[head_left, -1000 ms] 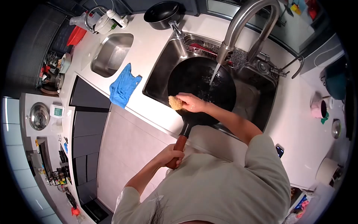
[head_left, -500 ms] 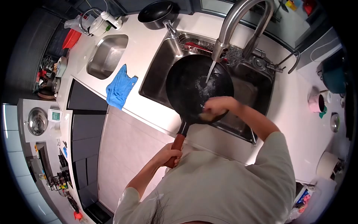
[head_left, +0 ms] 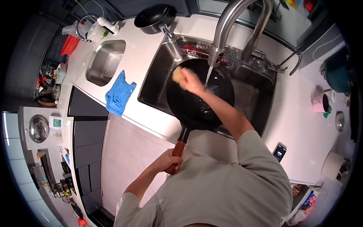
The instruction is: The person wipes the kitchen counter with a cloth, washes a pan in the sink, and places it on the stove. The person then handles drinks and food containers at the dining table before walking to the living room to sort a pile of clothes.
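A dark frying pan is held over the sink, its wooden handle pointing toward me. My left hand is wrapped round that handle. My right hand is closed on a yellowish sponge, pressed at the pan's far left side; motion blurs it somewhat. Water runs from the steel faucet into the pan, just right of my right hand, and wets the pan's surface.
A blue cloth lies on the counter left of the sink, near a smaller basin. A black pot stands behind. At the right are a phone and a pink cup. A wire rack sits along the sink's back.
My right hand has swept the sponge from the pan's near right side to its far left side. My left hand keeps its hold on the handle. The phone has come into view.
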Motion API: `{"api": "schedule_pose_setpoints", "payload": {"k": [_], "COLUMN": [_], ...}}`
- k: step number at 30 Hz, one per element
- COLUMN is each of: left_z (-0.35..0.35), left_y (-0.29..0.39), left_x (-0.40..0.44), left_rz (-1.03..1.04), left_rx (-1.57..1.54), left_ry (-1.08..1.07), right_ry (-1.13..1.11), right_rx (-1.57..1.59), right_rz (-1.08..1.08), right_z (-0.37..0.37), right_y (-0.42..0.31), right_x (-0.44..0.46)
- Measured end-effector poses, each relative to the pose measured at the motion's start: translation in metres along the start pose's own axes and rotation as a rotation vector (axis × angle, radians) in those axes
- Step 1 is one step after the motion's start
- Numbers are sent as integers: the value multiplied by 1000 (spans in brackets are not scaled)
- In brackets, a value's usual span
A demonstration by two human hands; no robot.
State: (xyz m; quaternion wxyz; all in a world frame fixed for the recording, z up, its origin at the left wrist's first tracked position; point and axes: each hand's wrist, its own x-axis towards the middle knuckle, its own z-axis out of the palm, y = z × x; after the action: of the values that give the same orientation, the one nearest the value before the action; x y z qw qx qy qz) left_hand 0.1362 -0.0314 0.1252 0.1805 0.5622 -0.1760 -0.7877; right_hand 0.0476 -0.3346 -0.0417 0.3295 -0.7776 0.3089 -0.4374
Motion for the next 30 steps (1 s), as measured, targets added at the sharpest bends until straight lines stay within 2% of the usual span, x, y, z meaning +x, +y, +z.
{"api": "schedule_pose_setpoints", "payload": {"k": [2, 4, 6, 8, 10, 12, 14, 15, 16, 18, 20, 21, 22, 24, 26, 28, 30], "left_z": [-1, -4, -6, -9, -12, -12, -10, -10, -11, -11, -7, -8, -11, -14, -16, -18, -20], "left_y": [-2, -4, -5, -6, -8, -6, -5, -7, -10, -10, -6, -7, -9, -11, -8, -7, -7], "left_x": [0, 1, -1, 0, 2, 2, 1, 3, 4, 4, 1, 3, 4, 3, 2, 3, 3], "left_rz": [-1, 4, -6, -4, 12, 15, 6, 14, 19, 20, 8, 3, -4, -20, -38, -20, -4], "left_rx": [1, -39, -135, -164, -122, -103, -78, -73, -66, -59, -60, -57, -57, -104, -199, -179, -151], "left_ry": [-14, -35, -53, -63, -59, -64, -44, -56, -66, -63, -40, -41, -42, -49, -64, -84, -91], "right_ry": [-465, -798, -1174, -1292, -1247, -973, -528, -414, -346, -406, -414, -447, -598, -948, -1186, -1331, -954], "right_rx": [332, 364, 267, -30, -472, -826, -825, -773, -686, -510, -221, -100, -24, 80, -115, -424, -881], "right_rz": [153, -3, 111, 93, 244, 239, 189, 297, 309, 363, 56, 48, -3, 32, 106, 248, 234], "right_z": [-5, -13, -42, -100, -139, -131, -110, -103, -85, -52, -36, -32, -33, -57, -87, -122, -128], "right_y": [-42, -40, -16, -12, -21, 17, 43, 23, 34, 37, 23, 13, 5, -13, -12, -16, 22], "right_x": [-20, -56, -85, -83, -67, -72, -74, -64, -62, -64, -70, -77, -78, -80, -79, -66, -69]}}
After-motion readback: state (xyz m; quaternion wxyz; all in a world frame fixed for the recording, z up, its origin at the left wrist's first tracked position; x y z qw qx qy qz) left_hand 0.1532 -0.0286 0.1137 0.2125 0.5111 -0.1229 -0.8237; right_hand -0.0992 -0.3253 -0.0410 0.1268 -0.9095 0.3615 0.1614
